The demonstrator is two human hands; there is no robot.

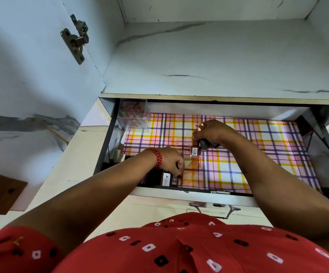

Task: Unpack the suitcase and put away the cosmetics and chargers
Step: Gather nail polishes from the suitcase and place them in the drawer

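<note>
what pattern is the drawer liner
Drawer liner: plaid, purple, yellow and orange lines on pale pink; head view.

This looks like a home: a built-in cupboard [218, 66] with marble-look shelves, its hinged door [31, 75] open on the left. The pulled-out drawer [179, 195] is lined with checked paper [258, 154] and holds cosmetic boxes [166, 179] near left.

Your right hand [209, 133] grips small dark cosmetic bottles [204, 145], one barcode-labelled just below its fingers. Your left hand [172, 160] rests fingertips on a dark rectangular box [168, 179] inside the plaid-lined open drawer [179, 191].
</note>
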